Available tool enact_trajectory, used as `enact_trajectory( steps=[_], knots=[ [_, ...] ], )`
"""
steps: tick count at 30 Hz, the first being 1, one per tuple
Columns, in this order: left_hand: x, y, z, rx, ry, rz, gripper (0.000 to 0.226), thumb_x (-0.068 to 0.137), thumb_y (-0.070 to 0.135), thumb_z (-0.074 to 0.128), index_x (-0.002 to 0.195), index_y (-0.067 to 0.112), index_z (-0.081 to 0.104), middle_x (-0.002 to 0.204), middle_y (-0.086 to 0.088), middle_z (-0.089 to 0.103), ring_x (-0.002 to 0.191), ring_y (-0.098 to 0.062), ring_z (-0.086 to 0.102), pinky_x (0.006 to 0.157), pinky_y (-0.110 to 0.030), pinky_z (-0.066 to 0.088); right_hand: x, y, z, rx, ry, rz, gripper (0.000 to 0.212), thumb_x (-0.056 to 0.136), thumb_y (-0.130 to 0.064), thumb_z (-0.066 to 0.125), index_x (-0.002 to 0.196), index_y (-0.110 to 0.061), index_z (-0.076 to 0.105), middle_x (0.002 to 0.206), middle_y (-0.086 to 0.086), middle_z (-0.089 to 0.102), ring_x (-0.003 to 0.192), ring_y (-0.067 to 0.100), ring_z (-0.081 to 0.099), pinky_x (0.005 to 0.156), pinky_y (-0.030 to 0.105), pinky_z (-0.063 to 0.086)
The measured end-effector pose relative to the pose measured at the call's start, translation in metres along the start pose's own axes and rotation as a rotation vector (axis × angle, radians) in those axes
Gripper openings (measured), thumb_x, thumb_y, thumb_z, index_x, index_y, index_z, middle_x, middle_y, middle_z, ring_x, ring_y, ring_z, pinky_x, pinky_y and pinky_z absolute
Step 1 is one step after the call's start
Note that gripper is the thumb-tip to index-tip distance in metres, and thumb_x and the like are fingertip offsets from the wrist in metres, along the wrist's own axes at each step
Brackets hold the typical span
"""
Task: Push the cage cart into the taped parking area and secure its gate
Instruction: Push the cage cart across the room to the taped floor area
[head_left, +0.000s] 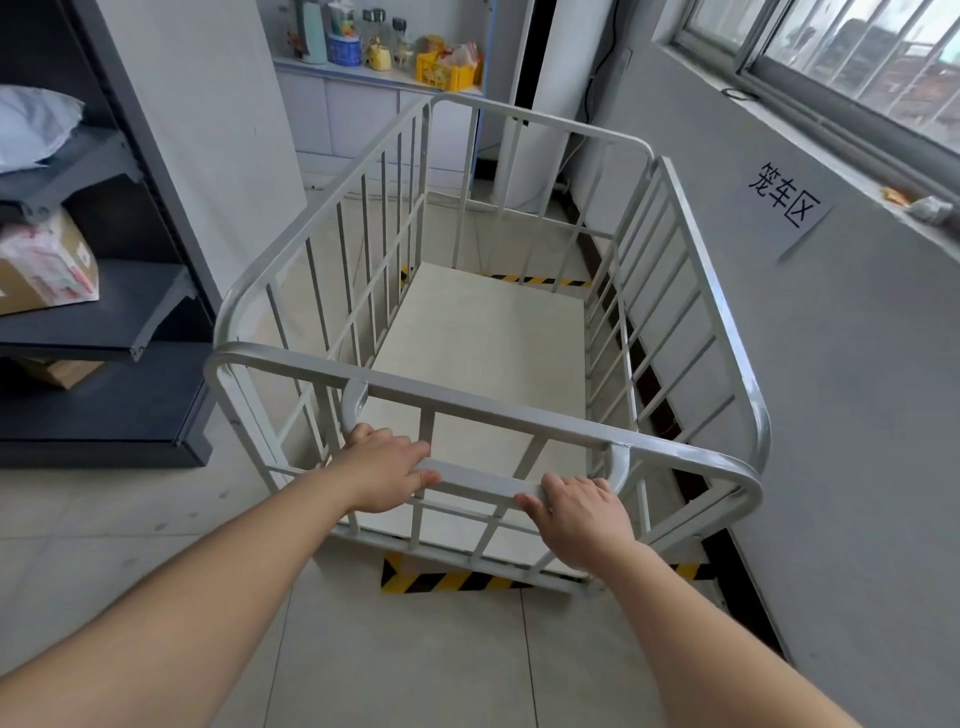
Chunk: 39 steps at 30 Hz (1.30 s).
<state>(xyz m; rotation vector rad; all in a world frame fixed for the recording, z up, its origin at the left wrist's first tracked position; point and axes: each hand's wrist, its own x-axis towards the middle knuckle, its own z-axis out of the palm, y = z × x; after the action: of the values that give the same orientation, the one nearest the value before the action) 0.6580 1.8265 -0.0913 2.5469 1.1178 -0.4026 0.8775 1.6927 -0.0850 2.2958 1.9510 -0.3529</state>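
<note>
A white metal cage cart (696, 244) with barred sides and a pale flat floor stands in front of me, close along the right wall. Its push handle (480, 480) runs across the near end. My left hand (384, 475) grips the handle's left part and my right hand (582, 519) grips its right part. Black-and-yellow floor tape (447, 579) shows under the cart's near edge, and another strip (535, 280) shows beyond its far end. I cannot tell which side panel is the gate.
A dark shelving unit (104, 322) with cardboard boxes stands at the left. A paper sign (784, 200) hangs on the right wall below a window. A counter with bottles and a yellow crate (441, 70) is at the back. Bare tiled floor lies near me.
</note>
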Motion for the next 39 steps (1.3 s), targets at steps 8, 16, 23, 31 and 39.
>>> enact_trajectory(
  steps=[8,16,23,31,39],
  knots=[
    [0.035,-0.004,-0.018,0.020,-0.001,-0.011,0.045,0.098,0.056,0.025,0.120,0.025,0.049,0.118,-0.001,0.058,0.116,-0.023,0.043,0.101,-0.040,0.021,0.038,0.018,-0.007,-0.003,0.017,-0.014,0.052,0.092,-0.063,0.015,0.089,-0.021,0.046,0.092,0.001,0.063,0.093,0.023,0.056,0.091,0.037,0.035],
    [0.063,0.001,-0.032,0.004,0.001,-0.027,0.043,0.098,0.054,0.026,0.121,0.025,0.049,0.119,0.000,0.057,0.118,-0.023,0.042,0.101,-0.040,0.020,0.064,0.039,-0.016,0.014,0.024,-0.039,0.053,0.091,-0.064,0.014,0.090,-0.021,0.046,0.090,0.000,0.062,0.091,0.022,0.056,0.090,0.037,0.034],
    [0.091,0.016,-0.038,-0.011,0.000,-0.041,0.041,0.098,0.055,0.026,0.113,0.025,0.050,0.110,0.001,0.057,0.113,-0.021,0.043,0.099,-0.039,0.022,0.084,0.069,-0.022,0.012,0.021,-0.057,0.057,0.090,-0.064,0.012,0.093,-0.019,0.048,0.092,0.003,0.063,0.092,0.024,0.056,0.090,0.038,0.033],
    [0.117,0.035,-0.050,-0.010,-0.007,-0.065,0.041,0.098,0.054,0.028,0.116,0.025,0.050,0.102,0.005,0.052,0.115,-0.022,0.043,0.102,-0.040,0.019,0.101,0.099,-0.030,0.015,0.026,-0.074,0.056,0.092,-0.063,0.014,0.093,-0.018,0.047,0.092,0.004,0.063,0.092,0.025,0.056,0.091,0.039,0.034],
    [0.134,0.049,-0.060,-0.014,-0.030,-0.122,0.043,0.099,0.052,0.028,0.125,0.025,0.049,0.107,0.004,0.051,0.121,-0.022,0.040,0.108,-0.040,0.017,0.118,0.116,-0.036,0.037,-0.011,-0.065,0.061,0.092,-0.063,0.015,0.099,-0.016,0.052,0.098,0.006,0.063,0.096,0.027,0.054,0.092,0.041,0.034]
  ],
)
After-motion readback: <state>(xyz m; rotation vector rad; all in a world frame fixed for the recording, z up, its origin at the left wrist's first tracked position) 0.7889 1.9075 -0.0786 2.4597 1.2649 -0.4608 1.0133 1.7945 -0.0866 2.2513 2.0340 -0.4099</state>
